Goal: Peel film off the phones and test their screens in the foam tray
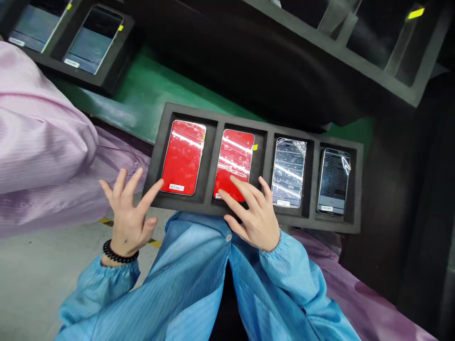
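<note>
We have a dark foam tray [320,226] with four compartments in a row. From left to right, one to each, we see a red-screened phone [183,156], a second red-screened phone [237,147], a text-covered phone [289,166] and a darker phone [334,180]. The tray's far edge overlaps our green bench [170,90]; we cannot tell what bears its near side.

Pale grey floor [31,284] shows at lower left, marked by a yellow-and-black stripe [155,243] visible in 2 short pieces. Higher up, a green surface [151,80] runs at a slant, with a whitish sheen of light toward its left. The far right is a black area [401,203], too dark to make out.
</note>
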`<state>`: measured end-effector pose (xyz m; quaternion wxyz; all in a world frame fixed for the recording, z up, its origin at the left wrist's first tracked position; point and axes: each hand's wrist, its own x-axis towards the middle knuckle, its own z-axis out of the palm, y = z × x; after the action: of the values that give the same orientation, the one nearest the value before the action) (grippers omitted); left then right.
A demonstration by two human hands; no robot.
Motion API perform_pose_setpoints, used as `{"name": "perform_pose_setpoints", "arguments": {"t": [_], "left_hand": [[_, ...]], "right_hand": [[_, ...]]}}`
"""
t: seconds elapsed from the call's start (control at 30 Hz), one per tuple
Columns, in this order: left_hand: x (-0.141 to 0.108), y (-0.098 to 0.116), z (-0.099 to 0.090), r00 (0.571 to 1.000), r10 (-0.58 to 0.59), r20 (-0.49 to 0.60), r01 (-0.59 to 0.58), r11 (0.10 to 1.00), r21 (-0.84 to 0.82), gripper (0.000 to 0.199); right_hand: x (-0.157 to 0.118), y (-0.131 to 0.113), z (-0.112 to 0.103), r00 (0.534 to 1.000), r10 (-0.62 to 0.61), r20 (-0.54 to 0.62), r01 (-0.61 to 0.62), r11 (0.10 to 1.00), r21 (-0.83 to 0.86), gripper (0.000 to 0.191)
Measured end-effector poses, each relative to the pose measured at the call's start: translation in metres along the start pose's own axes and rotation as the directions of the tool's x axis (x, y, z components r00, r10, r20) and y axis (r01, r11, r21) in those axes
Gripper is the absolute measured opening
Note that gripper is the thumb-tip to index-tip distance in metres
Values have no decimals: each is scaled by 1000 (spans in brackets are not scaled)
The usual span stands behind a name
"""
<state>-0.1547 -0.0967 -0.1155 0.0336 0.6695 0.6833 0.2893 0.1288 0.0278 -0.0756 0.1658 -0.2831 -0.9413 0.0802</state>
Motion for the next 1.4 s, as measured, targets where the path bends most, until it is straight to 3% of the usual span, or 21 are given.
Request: {"name": "perform_pose_setpoints", "arguments": {"t": [0.13, 0.3, 0.5, 0.7, 0.93, 1.1, 1.3, 1.4], "left_hand": [[-1, 0, 0, 999, 1, -47, -3, 999, -41, 64], [0, 4, 1, 997, -16, 71, 14, 999, 38, 65], [-1, 3, 2, 998, 0, -57, -1, 1000, -10, 65], [0, 3, 1, 997, -4, 72, 0, 999, 49, 63], [1, 2, 1, 999, 22, -50, -22, 1000, 12, 64], [1, 3, 2, 998, -14, 65, 10, 999, 50, 63], [0, 2, 2, 998, -21, -58, 23, 999, 25, 67], [1, 2, 2, 997, 13, -81, -13, 1000, -3, 66]], "right_hand": [[0, 0, 1, 1000, 12, -26, -12, 1000, 14, 44], [-1, 0, 2, 1000, 4, 2, -4, 1000, 11, 39], [-2, 1, 4, 999, 13, -32, -12, 999, 30, 48], [1, 1, 1, 1000, 1, 1, -1, 1000, 9, 39], [-1, 2, 5, 997, 21, -69, -18, 999, 46, 55], [-1, 1, 3, 999, 9, 32, -10, 1000, 24, 43], [-2, 2, 6, 996, 53, -66, -45, 993, 110, 70], [-3, 2, 6, 997, 45, -65, -38, 994, 100, 69]]}}
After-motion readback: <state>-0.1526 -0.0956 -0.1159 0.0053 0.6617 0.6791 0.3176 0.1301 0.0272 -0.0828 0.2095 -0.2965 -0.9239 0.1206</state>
